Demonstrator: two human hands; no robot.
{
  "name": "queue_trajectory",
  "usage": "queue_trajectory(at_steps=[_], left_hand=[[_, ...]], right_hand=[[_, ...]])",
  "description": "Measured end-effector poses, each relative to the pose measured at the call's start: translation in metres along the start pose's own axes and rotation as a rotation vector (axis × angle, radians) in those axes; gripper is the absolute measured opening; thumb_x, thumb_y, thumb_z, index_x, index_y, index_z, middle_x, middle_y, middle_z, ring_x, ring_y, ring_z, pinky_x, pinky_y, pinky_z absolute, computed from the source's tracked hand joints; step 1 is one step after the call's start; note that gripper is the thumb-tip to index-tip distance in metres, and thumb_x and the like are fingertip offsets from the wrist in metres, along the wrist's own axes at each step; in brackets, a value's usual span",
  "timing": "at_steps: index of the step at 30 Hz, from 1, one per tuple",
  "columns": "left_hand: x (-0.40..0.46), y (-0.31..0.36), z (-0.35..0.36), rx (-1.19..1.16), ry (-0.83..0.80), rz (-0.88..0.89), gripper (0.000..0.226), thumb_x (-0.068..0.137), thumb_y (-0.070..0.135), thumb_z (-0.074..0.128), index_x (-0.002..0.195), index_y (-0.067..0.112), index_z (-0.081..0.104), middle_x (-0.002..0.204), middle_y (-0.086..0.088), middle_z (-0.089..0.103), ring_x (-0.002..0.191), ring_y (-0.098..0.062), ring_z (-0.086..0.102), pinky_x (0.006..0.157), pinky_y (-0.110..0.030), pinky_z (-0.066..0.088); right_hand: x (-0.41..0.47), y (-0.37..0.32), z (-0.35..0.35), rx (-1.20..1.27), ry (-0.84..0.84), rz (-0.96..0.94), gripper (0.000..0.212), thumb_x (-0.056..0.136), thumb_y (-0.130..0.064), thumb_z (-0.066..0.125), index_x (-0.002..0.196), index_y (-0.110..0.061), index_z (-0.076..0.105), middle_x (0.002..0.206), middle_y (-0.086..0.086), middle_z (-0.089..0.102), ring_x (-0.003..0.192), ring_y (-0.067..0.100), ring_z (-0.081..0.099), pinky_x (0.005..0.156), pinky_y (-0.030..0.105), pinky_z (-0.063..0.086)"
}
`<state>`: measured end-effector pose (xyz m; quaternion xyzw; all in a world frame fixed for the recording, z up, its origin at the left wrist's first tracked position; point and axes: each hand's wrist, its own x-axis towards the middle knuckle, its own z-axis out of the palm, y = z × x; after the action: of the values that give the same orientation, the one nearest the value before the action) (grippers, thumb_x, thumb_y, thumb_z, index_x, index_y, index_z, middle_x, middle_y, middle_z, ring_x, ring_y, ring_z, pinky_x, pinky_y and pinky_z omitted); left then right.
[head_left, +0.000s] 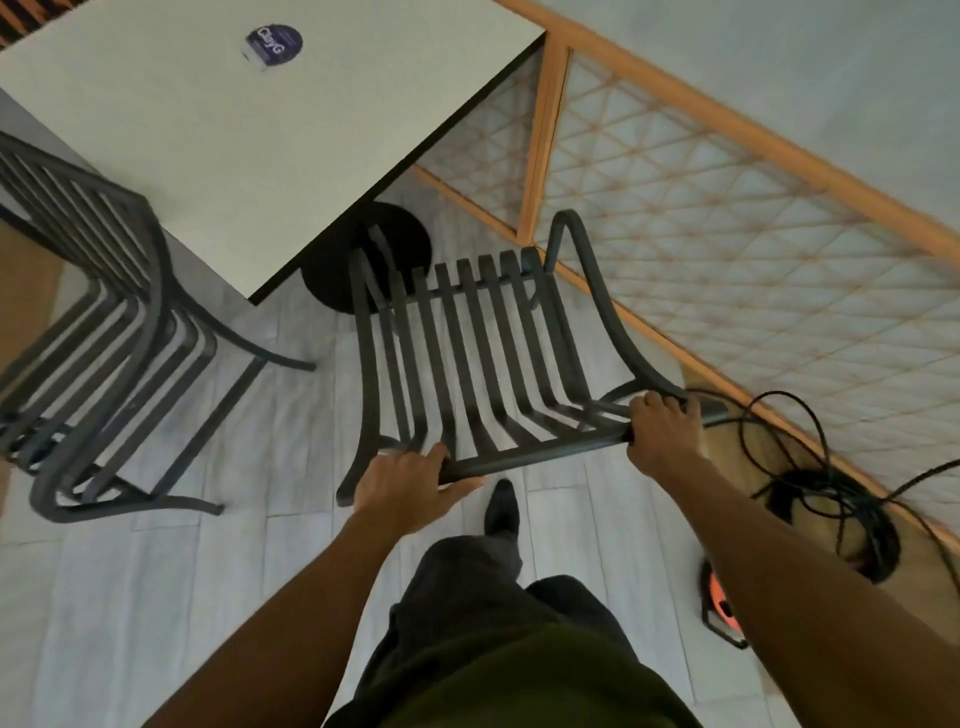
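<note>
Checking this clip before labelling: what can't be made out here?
Head view:
- left hand, right hand fingertips: curled round chair rail.
- table base: mostly under tabletop.
- sticker small print: blurred.
- chairs at left: cut by edge.
- orange reel: partly behind right arm.

Pale grey plank floor (156, 597). On it: round black table base (405, 234) top centre, dark slatted chair (545, 453) mid, stacked chairs (156, 291) at L, coiled black cable (800, 493) & orange reel (719, 605) at R.

White table (208, 156) beyond the grip, stacked dark chairs (158, 270) well left, lattice screen (727, 218) right, pale plank floor (156, 597) beneath
</note>
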<state>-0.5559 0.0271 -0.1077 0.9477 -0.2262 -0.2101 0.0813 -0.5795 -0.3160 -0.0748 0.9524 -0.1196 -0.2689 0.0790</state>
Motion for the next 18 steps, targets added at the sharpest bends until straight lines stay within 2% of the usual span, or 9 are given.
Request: queue_trajectory(at_steps=[7, 14, 18], left_hand=[[0.025, 0.015, -0.011, 0.027, 0.022, -0.084, 0.094, 0.074, 0.097, 0.004, 0.121, 0.031, 0.052, 0.104, 0.001, 0.071, 0.094, -0.023, 0.071, 0.088, -0.044, 0.055], [0.051, 0.042, -0.02, -0.015, 0.033, -0.251, 0.099, 0.069, 0.098, 0.0, 0.116, 0.03, 0.053, 0.1, 0.002, 0.07, 0.09, -0.022, 0.07, 0.086, -0.042, 0.056], [0.069, 0.067, -0.018, -0.065, 0.025, -0.353, 0.095, 0.069, 0.099, 0.003, 0.114, 0.032, 0.053, 0.094, 0.005, 0.068, 0.081, -0.019, 0.067, 0.081, -0.04, 0.057]], right_hand=[[0.047, 0.018, -0.019, -0.085, -0.008, -0.099, 0.048, 0.088, -0.028, 0.061, 0.132, -0.017, 0.048, 0.133, 0.007, 0.054, 0.127, 0.029, 0.047, 0.107, 0.05, 0.038], [0.109, 0.034, -0.049, -0.155, 0.046, -0.221, 0.047, 0.085, -0.029, 0.061, 0.13, -0.019, 0.051, 0.13, 0.006, 0.058, 0.126, 0.03, 0.046, 0.105, 0.052, 0.038], [0.145, 0.047, -0.071, -0.217, 0.092, -0.304, 0.048, 0.084, -0.029, 0.064, 0.128, -0.016, 0.054, 0.127, 0.007, 0.06, 0.123, 0.03, 0.047, 0.105, 0.05, 0.037]])
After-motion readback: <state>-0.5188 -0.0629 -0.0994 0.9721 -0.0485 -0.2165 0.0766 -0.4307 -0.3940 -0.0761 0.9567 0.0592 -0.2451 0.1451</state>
